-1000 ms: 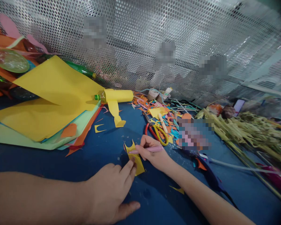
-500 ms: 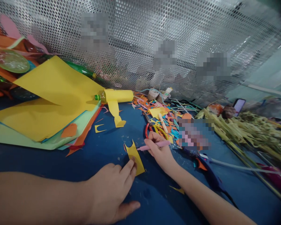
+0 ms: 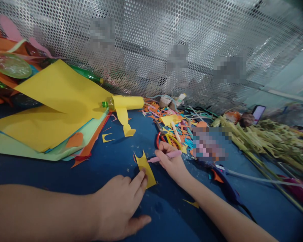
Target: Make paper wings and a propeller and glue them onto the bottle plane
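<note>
A small yellow paper piece (image 3: 146,168) with a curved notch in its top edge lies on the blue table (image 3: 91,174). My left hand (image 3: 123,201) rests on the paper's lower part with fingertips pressing it down; the fingers are stretched out and the thumb is apart. Pinched in my right hand (image 3: 171,164) is a pink pen (image 3: 175,154), its tip at the paper's right edge. Just beyond that hand lie scissors (image 3: 159,138) with red and yellow handles. Farther back, a bottle wrapped in yellow paper (image 3: 128,103) lies on its side, a cut paper strip hanging from it.
Stacked coloured sheets (image 3: 53,124) cover the left side. Paper scraps (image 3: 154,111) are heaped at the back. A blue glue gun (image 3: 227,188) with a cable lies at right, near dried husks (image 3: 267,144) and a phone (image 3: 258,113). Perforated metal mesh (image 3: 146,40) rises behind.
Almost nothing differs. The pink pen and my right hand have shifted very slightly left; my left hand stays on the paper.
</note>
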Demonstrator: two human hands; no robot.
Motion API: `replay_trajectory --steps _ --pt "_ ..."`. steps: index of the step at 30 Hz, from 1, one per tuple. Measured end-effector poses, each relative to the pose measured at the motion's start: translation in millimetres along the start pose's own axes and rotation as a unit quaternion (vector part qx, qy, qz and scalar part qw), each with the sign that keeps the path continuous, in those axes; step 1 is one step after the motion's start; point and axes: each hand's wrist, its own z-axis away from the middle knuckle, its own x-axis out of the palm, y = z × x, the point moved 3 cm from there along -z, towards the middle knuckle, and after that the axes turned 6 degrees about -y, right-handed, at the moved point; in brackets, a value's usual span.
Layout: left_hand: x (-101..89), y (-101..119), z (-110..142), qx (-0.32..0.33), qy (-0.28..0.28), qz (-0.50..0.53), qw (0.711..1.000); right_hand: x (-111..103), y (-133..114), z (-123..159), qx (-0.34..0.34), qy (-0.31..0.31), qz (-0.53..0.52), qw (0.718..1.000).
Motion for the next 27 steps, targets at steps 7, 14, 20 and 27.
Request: replay_trajectory --steps 7,14,20,27 --pt "1.0 1 2 -0.004 0.008 0.006 1.0 -1 -4 0 0.002 0.002 0.0 1.0" --pt "-4.7 -14 0 0.0 0.083 0.061 0.995 -6 -3 -4 -0.012 0.065 -0.181 0.981" --pt "-8.9 -36 -4 -0.001 0.211 0.241 0.948 -7 -8 -2 -0.033 0.06 -0.206 0.976" --pt "-3.8 -52 -16 -0.075 0.235 0.454 0.856 -7 -10 3 -0.027 0.035 -0.224 0.973"
